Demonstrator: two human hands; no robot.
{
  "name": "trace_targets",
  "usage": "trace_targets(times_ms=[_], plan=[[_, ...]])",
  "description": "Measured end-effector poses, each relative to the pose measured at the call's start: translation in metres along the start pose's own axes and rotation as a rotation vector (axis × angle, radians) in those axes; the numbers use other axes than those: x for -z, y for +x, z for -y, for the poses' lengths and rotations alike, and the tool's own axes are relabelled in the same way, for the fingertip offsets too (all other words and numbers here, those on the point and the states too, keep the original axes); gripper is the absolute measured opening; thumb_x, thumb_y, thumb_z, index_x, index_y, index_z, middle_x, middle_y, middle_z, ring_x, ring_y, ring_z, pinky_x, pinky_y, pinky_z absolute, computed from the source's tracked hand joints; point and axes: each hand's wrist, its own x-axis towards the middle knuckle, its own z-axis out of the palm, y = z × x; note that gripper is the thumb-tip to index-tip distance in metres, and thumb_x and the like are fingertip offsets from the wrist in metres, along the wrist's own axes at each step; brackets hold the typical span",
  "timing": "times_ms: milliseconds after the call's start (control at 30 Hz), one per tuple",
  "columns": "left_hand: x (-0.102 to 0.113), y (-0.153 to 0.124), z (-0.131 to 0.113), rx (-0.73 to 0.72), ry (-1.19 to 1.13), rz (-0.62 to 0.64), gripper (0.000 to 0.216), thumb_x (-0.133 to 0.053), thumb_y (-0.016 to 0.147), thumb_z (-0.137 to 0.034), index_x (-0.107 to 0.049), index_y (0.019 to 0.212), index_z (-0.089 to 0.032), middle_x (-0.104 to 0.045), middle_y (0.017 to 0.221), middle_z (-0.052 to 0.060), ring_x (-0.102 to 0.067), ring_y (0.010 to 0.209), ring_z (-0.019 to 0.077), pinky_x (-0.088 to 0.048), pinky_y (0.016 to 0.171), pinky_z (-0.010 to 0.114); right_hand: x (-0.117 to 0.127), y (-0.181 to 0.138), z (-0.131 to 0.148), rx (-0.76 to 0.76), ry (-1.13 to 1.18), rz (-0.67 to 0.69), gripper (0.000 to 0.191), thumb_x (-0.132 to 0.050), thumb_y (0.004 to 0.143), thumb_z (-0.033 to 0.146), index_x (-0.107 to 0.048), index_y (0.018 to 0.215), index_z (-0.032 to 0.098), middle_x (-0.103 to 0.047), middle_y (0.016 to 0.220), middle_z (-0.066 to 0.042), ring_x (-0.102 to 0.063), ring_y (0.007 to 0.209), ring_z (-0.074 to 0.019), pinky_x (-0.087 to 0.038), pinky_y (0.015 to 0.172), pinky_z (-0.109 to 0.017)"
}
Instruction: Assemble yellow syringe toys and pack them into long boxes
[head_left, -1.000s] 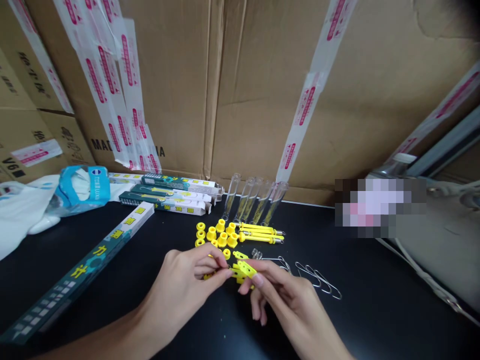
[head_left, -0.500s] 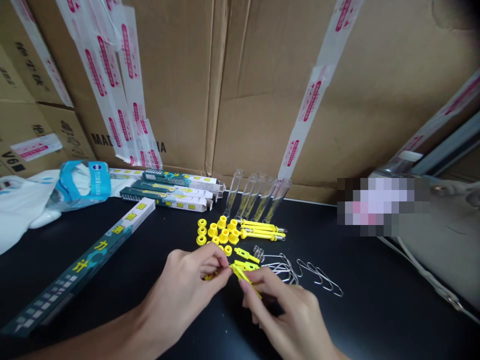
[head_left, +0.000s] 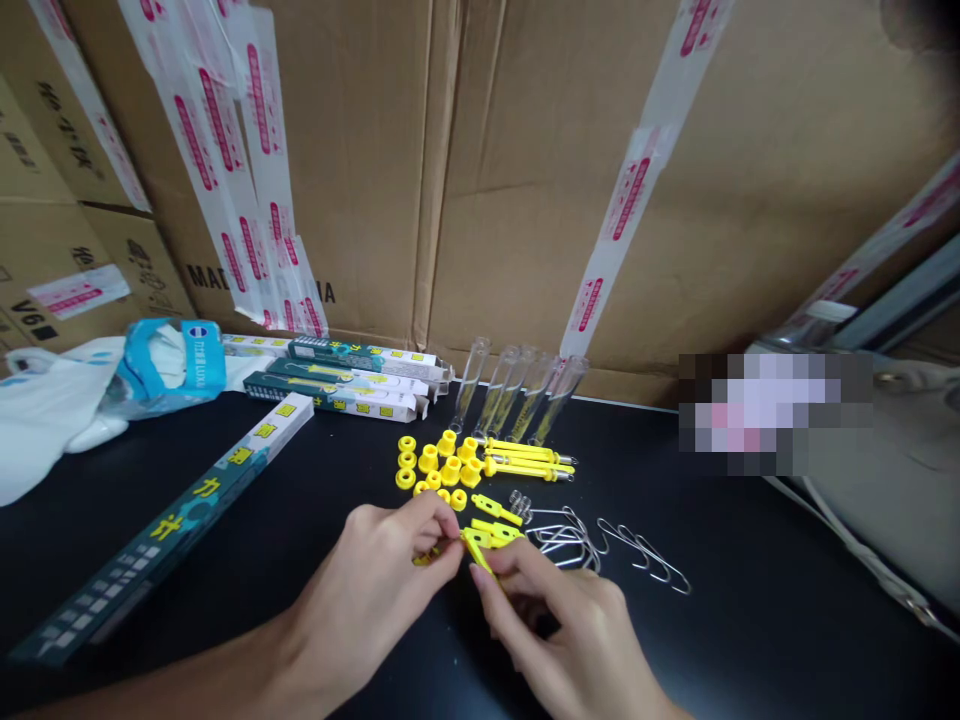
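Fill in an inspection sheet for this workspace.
Surface: black table.
Job's things: yellow strip pinched between both hands; yellow caps, yellow rods, clear tubes and wire hooks lie beyond.
Clutter: long boxes and bags at left.
Grippers: left hand and right hand both closed on the strip.
Cables: pale strap or cord at right.
Surroundings: taped cartons behind.

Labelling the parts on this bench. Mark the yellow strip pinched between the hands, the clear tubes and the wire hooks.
yellow strip (head_left: 474, 543), head view, middle of the strip
clear tubes (head_left: 513, 395), head view, wall of a middle tube
wire hooks (head_left: 570, 537), head view, the denser left bundle
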Motion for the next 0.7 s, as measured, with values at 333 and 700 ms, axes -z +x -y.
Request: trace_targets(times_ms=[333, 700], plan=[[0.003, -0.005, -0.007, -0.056, 0.208, 0.041, 0.008, -0.056, 0.086, -0.018, -0.063, 0.085, -0.023, -0.076, 0.078, -0.004, -0.074, 0.068, 0.0142, -0.054, 0.065, 0.019, 0.006, 0.006, 0.010, -0.256, 0.204, 0.170, 0.031, -0.045, 0.097, 0.042, -0.053, 0.077, 0.020, -0.059, 0.052, 0.002, -0.050, 0.037, -0.0086, -0.035, 0.039, -0.018], [0.004, -0.004, -0.007, -0.080, 0.240, 0.068, 0.009, -0.056, 0.089, -0.015, -0.061, 0.088, -0.022, -0.074, 0.077, -0.005, -0.074, 0.069, 0.0141, -0.051, 0.063, 0.019, 0.006, 0.010, 0.008, -0.368, 0.244, 0.228, 0.032, -0.047, 0.094, 0.045, -0.052, 0.074, 0.020, -0.059, 0.050, 0.002, -0.044, 0.033, -0.0065, -0.033, 0.038, -0.017]])
